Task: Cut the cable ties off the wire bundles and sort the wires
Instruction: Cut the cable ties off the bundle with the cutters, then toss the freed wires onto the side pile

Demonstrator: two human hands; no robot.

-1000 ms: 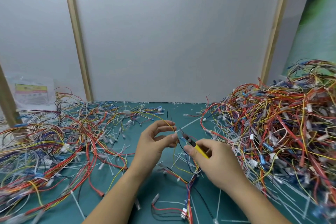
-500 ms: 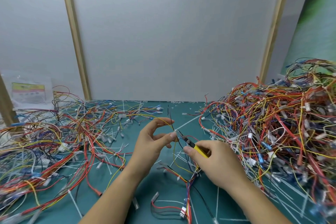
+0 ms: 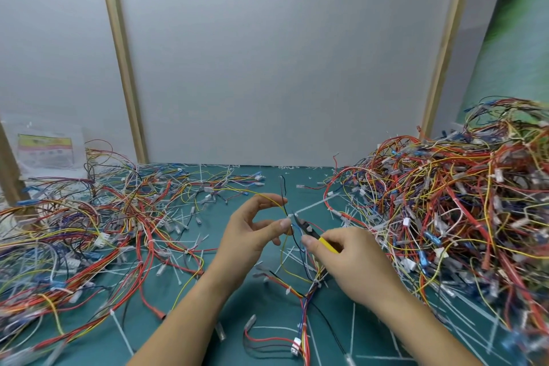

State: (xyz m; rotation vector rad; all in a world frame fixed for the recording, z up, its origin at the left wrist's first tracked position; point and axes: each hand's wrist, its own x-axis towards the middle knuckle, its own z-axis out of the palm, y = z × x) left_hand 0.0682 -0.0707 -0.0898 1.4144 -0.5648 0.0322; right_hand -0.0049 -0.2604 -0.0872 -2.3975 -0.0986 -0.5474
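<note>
While the small wire bundle (image 3: 306, 301) is held up over the middle of the green mat (image 3: 269, 310), one white cable tie (image 3: 297, 212) on its upper strands is at the blades. The left hand (image 3: 249, 235) pinches the strands at the tie with curled fingertips, a yellow wire looping over the raised forefinger. The right hand (image 3: 353, 264) is closed round the yellow-handled cutters (image 3: 309, 230), nose touching the tie. Whether the blades have closed through the tie cannot be told.

A second tie appears to remain lower on the same bundle, where the wires gather above the white connector (image 3: 295, 342).

Progress, as a judgement: partway, well short of the end. Loose wires (image 3: 89, 235) lie spread over the left of the mat, and cut tie offcuts (image 3: 353, 333) litter the surface, so many bundles look already opened. The tall tangled heap (image 3: 460, 217) on the right looks unprocessed and is the larger share. The left spread looks mixed in colour; sorting appears mostly undone.

A printed packet (image 3: 44, 151) stands at back left against the white panel (image 3: 282, 68).
</note>
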